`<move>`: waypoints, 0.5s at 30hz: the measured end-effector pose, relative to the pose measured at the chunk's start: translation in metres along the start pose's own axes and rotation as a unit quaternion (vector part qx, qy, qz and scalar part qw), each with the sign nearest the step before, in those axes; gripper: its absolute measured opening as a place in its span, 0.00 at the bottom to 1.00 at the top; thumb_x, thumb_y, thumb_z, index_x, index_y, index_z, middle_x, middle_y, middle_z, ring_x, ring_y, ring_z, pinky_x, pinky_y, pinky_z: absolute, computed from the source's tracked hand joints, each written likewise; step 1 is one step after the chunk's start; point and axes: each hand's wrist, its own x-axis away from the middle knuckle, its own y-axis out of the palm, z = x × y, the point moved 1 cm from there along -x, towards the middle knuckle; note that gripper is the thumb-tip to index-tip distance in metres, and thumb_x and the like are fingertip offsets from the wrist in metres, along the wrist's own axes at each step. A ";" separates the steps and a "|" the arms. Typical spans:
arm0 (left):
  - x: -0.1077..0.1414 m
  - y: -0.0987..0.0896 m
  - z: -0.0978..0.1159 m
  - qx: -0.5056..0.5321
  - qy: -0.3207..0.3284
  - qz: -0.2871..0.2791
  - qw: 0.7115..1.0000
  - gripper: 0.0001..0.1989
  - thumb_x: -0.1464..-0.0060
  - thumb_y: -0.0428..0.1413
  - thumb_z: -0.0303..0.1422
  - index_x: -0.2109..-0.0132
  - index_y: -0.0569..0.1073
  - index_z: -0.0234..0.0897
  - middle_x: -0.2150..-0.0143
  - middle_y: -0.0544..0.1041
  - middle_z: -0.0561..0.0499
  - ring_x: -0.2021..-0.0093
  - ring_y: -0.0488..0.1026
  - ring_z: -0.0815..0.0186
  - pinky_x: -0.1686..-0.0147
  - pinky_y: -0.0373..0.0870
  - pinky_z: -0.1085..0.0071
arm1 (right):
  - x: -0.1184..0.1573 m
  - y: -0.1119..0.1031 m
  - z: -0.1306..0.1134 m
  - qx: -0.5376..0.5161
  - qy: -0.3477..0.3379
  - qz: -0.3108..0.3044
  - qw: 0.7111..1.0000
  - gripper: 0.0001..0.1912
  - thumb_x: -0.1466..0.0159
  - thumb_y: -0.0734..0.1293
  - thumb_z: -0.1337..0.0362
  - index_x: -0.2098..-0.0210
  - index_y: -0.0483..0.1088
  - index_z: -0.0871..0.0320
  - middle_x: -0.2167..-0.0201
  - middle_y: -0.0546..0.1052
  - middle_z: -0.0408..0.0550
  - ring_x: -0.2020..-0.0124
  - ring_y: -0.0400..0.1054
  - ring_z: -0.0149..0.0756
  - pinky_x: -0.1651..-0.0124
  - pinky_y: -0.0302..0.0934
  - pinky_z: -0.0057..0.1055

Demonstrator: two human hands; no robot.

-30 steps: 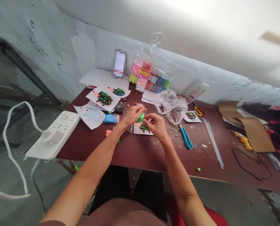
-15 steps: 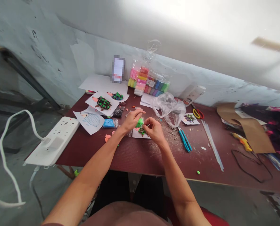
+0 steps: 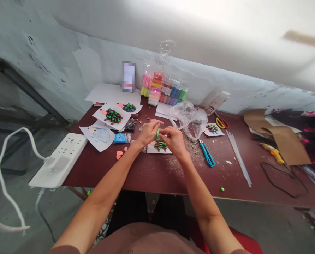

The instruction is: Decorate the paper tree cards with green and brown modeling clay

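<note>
My left hand (image 3: 148,133) and my right hand (image 3: 174,140) meet above the table, pinching a small lump of bright green modelling clay (image 3: 156,134) between them. The fingers hide most of the lump. Directly below lies a paper hedgehog picture (image 3: 160,150) with green and brown clay bits stuck on it. Further left are finished clay hedgehog sheets (image 3: 112,118) and an outline hedgehog drawing (image 3: 99,137). A blue clay packet (image 3: 122,138) sits near my left wrist.
The dark red table (image 3: 147,173) holds a white power strip (image 3: 59,160), bagged colourful clay (image 3: 162,88), a crumpled plastic bag (image 3: 189,120), teal-handled scissors (image 3: 206,152), red-yellow scissors (image 3: 222,123), glue sticks (image 3: 238,158), and a yellow glue gun (image 3: 271,153). Shavings litter the surface.
My hands have drawn closer together around the green clay, and both now sit a little lower in the picture. The whole view has shifted slightly as my head moved.
</note>
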 end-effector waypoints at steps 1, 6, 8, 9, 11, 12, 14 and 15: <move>-0.002 0.000 0.002 -0.010 0.002 -0.004 1.000 0.15 0.35 0.48 0.31 0.53 0.79 0.36 0.53 0.82 0.45 0.52 0.78 0.60 0.48 0.71 0.66 | -0.001 -0.002 0.000 0.008 -0.006 0.000 1.000 0.04 0.41 0.71 0.67 0.67 0.80 0.54 0.71 0.76 0.43 0.74 0.65 0.29 0.68 0.57 0.28; -0.007 0.002 0.012 -0.050 0.016 -0.024 0.998 0.15 0.35 0.49 0.29 0.53 0.80 0.36 0.53 0.83 0.44 0.52 0.78 0.58 0.48 0.71 0.64 | 0.001 -0.005 0.000 0.038 -0.032 0.023 0.999 0.06 0.41 0.68 0.68 0.73 0.75 0.56 0.75 0.72 0.42 0.75 0.62 0.29 0.68 0.54 0.29; -0.008 0.005 0.014 -0.054 0.019 -0.038 0.998 0.14 0.36 0.49 0.29 0.54 0.80 0.36 0.54 0.83 0.44 0.53 0.78 0.58 0.48 0.71 0.64 | 0.004 -0.002 0.002 0.031 -0.026 0.039 0.998 0.05 0.43 0.67 0.68 0.75 0.72 0.56 0.76 0.71 0.41 0.75 0.61 0.29 0.68 0.54 0.29; -0.008 0.006 0.014 -0.052 0.020 -0.043 0.998 0.14 0.36 0.50 0.29 0.55 0.81 0.36 0.54 0.83 0.44 0.53 0.78 0.58 0.48 0.71 0.64 | 0.006 0.000 0.003 0.020 -0.017 0.049 0.998 0.05 0.44 0.67 0.68 0.76 0.70 0.56 0.76 0.70 0.41 0.75 0.61 0.29 0.68 0.54 0.29; -0.007 0.007 0.013 -0.040 0.019 -0.046 0.998 0.14 0.36 0.50 0.29 0.56 0.81 0.36 0.55 0.83 0.44 0.53 0.78 0.58 0.48 0.71 0.63 | 0.008 0.001 0.007 -0.014 0.010 0.079 0.997 0.04 0.45 0.66 0.67 0.76 0.69 0.56 0.77 0.69 0.40 0.75 0.60 0.29 0.69 0.54 0.29; -0.007 0.006 0.011 -0.029 0.017 -0.045 0.998 0.14 0.36 0.50 0.30 0.56 0.81 0.35 0.55 0.83 0.44 0.53 0.78 0.58 0.48 0.71 0.64 | 0.009 0.001 0.009 -0.036 0.029 0.101 0.994 0.04 0.44 0.66 0.66 0.75 0.68 0.56 0.77 0.69 0.40 0.76 0.60 0.30 0.69 0.55 0.28; -0.005 0.002 0.003 0.005 0.005 -0.034 0.999 0.14 0.36 0.50 0.31 0.56 0.81 0.35 0.55 0.83 0.44 0.54 0.78 0.59 0.48 0.71 0.64 | 0.010 -0.004 0.014 -0.092 0.068 0.152 0.982 0.05 0.43 0.65 0.62 0.73 0.68 0.56 0.77 0.69 0.40 0.76 0.59 0.29 0.70 0.55 0.28; -0.004 -0.001 -0.001 0.026 -0.005 -0.024 0.999 0.14 0.37 0.50 0.32 0.56 0.80 0.35 0.54 0.83 0.43 0.52 0.78 0.60 0.47 0.71 0.64 | 0.010 -0.008 0.016 -0.125 0.084 0.173 0.973 0.06 0.42 0.65 0.61 0.72 0.68 0.56 0.77 0.69 0.40 0.76 0.59 0.29 0.71 0.54 0.28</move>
